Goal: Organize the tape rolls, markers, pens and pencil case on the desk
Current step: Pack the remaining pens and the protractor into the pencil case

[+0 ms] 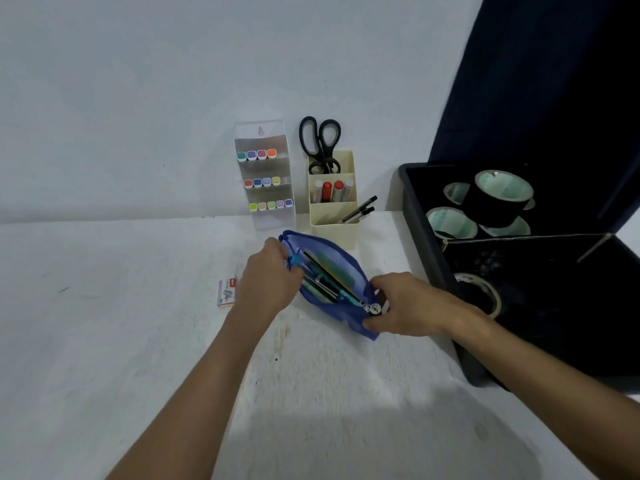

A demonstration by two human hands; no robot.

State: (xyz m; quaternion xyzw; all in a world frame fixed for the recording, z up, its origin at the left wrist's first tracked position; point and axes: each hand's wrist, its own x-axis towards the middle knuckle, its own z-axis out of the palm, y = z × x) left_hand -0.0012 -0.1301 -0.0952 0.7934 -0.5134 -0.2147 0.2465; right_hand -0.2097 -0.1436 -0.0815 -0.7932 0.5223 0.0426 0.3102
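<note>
- While the blue pencil case (341, 271) lies open on the white desk (138, 341), just near of the cream organizer, both hands hold it at opposite ends.
- Left hand (268, 275): fingers curled over the case's far-left end, by a light-blue cap; fingertips hidden inside the opening.
- Right hand (408, 304): fingers pinched on the near-right corner, beside the metal zipper pull (373, 309).
- Inside the case: pens and pencils lying lengthwise, dark and teal barrels; count unclear.
- Far left of the case: clear tiered rack (265, 174) against the wall, three rows of colour-capped markers.
- Cream organizer (333, 199): black scissors (320, 142) upright in the far slot, red and white markers in the middle, two black pens (360, 209) leaning out right.
- Right: black tray (415, 216) with several tape rolls (504, 194), one stacked on others; a clear roll (483, 292) nearer, just beside the right wrist.
- Left of the left wrist: small staples box (227, 291) flat on the desk; print too blurred to read.
</note>
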